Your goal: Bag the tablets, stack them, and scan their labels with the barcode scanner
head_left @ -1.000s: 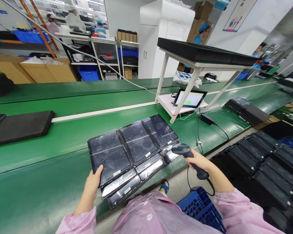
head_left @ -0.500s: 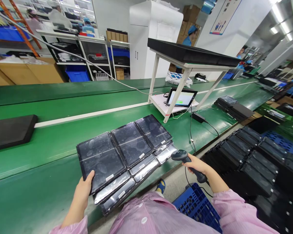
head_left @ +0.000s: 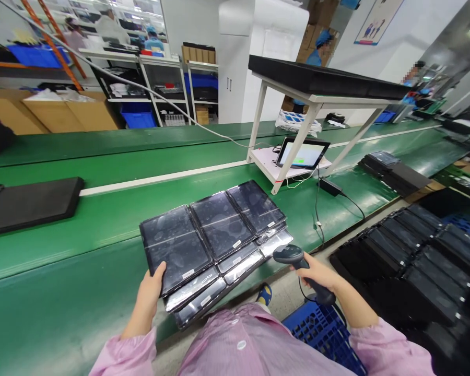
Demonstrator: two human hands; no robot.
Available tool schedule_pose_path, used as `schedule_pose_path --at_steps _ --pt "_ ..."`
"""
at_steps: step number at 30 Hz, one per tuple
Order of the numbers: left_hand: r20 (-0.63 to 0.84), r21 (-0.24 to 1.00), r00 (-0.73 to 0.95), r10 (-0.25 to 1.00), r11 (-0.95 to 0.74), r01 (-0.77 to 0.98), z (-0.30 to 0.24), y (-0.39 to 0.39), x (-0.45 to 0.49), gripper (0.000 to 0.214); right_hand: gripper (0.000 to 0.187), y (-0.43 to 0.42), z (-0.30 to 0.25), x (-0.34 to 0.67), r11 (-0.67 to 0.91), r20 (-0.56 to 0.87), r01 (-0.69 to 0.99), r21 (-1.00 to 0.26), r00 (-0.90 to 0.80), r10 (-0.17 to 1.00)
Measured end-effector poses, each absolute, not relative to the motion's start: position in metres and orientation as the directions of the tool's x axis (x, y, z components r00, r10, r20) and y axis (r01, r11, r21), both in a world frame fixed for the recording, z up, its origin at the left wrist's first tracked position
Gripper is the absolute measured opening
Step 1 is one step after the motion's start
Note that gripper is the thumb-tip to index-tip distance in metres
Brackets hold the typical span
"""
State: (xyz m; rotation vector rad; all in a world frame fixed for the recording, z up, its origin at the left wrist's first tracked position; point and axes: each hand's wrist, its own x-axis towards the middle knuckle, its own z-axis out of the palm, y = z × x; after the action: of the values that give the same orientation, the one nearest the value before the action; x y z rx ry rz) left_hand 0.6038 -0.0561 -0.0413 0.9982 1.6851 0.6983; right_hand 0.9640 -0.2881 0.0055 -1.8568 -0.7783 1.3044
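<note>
Head view: the left hand grips the near left corner of the fanned stack of bagged tablets on the green conveyor bench, thumb on top, steadying it so each label strip shows. The right hand, fingers clenched round the handle, aims the barcode scanner at the stack's near right edge.
</note>
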Motion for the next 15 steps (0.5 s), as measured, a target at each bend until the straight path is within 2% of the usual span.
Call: schedule_pose_path --at_steps 6,15 --pt "-0.453 0.846 -0.083 0.888 0.458 0.273 -0.042 -0.061 0.603 0.05 0.042 -0.278 -0.014 0.89 -0.542 -0.533 0.025 -0.84 0.15 0.833" --pt "-0.43 0.847 -0.072 0.9 0.43 0.312 -0.048 -0.062 0.6 0.049 0.048 -0.28 -0.016 0.879 -0.535 -0.519 0.067 -0.842 0.167 0.838"
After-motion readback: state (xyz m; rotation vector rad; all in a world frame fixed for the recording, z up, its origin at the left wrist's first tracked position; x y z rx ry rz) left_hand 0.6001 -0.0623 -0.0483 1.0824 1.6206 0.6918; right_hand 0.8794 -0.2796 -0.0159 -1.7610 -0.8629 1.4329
